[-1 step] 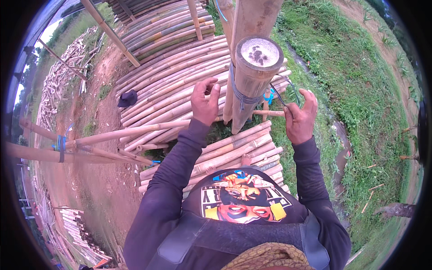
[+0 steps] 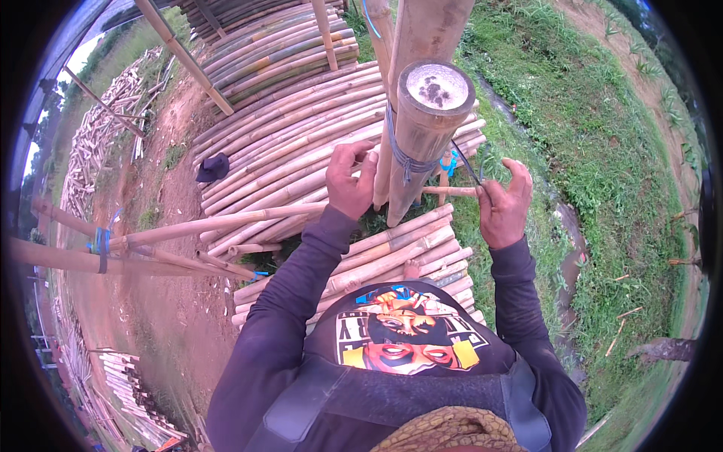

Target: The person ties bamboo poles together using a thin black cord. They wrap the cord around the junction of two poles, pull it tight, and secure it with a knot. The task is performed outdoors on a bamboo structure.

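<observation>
Outdoors, your right hand (image 2: 504, 211) pinches a dark, slender strip (image 2: 468, 163) that slants up and left from your grip to the upright bamboo post (image 2: 426, 137); your left hand (image 2: 352, 183) curls beside it, whether its fingertips meet unclear.

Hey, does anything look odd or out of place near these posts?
Two small things: what looks like a dark hat lies at the left ends of the stacked poles, a lone garment amid bamboo. And the shorter post has blackish patches on its pale top, perhaps dirt or mould.
</observation>
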{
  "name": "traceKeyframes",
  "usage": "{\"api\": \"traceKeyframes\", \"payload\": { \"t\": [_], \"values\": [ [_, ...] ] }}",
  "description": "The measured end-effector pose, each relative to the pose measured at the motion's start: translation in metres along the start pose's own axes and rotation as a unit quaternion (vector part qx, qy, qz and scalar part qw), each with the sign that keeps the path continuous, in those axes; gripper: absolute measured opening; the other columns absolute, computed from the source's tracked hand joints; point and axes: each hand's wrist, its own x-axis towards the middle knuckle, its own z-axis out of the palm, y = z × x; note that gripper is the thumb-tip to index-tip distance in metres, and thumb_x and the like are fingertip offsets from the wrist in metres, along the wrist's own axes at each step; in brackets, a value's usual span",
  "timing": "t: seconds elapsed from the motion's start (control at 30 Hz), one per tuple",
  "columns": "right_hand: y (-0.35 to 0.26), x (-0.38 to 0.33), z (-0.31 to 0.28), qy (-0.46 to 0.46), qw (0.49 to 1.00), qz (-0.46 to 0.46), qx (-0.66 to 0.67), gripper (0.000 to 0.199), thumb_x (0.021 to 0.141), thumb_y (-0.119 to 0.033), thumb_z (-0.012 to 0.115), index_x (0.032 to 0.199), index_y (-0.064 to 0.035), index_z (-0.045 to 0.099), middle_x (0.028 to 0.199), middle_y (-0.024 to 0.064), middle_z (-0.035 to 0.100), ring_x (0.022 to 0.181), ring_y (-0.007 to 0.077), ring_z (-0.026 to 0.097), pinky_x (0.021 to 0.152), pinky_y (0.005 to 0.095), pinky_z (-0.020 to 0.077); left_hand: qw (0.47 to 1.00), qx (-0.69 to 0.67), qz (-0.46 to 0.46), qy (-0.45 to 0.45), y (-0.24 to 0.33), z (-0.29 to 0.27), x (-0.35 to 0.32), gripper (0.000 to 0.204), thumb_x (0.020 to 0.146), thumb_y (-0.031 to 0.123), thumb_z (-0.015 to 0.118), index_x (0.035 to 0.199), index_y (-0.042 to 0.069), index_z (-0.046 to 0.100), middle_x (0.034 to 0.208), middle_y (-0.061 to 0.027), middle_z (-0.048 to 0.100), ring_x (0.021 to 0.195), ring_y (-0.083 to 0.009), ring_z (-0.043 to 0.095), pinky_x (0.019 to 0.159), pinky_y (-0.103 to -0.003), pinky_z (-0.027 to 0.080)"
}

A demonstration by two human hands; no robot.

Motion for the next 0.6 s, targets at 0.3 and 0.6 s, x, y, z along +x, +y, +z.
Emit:
{"api": "traceKeyframes", "payload": {
  "t": [0.3, 0.6],
  "values": [
    [-0.068, -0.050, -0.007, -0.052, 0.953, 0.166, 0.249, 0.017, 0.093, -0.002, 0.056, 0.106, -0.0008, 0.068, 0.096, 0.0186, 0.072, 0.089, 0.0389, 0.071, 0.079, 0.0433, 0.0551, 0.849, 0.120, 0.450, -0.250, 0.062, 0.030, 0.010, 0.023, 0.092, 0.023, 0.064, 0.113, 0.013, 0.065, 0.111, -0.0063, 0.064, 0.121, -0.0282, 0.061, 0.110, -0.044, 0.045],
    [-0.102, -0.048, 0.001, -0.063, 0.967, 0.194, 0.154, 0.016, 0.091, -0.012, 0.054, 0.097, -0.0069, 0.068, 0.089, 0.0171, 0.072, 0.082, 0.0390, 0.069, 0.074, 0.0474, 0.0540, 0.809, 0.060, 0.480, -0.334, 0.050, 0.015, 0.027, 0.014, 0.089, 0.021, 0.066, 0.089, 0.008, 0.061, 0.091, -0.0090, 0.061, 0.100, -0.0303, 0.062, 0.094, -0.042, 0.048]
  ]
}}
